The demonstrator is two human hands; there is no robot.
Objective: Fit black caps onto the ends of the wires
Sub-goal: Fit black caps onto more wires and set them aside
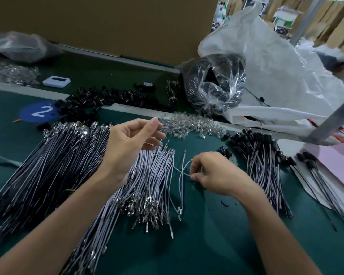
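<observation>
Wire (pixel 180 185) in right hand (pixel 213 174)

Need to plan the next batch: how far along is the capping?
Done: a capped bundle lies at the right. In hand: the right hand pinches a loose wire, the left hand a thin wire. Left: the uncapped pale heap and dark heap, so most remains.

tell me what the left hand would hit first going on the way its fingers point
Likely the heap of clear plastic pieces just beyond its fingertips. The left hand, pinching a thin wire, points away and rightward; its height is unclear, so it might pass above them.
</observation>
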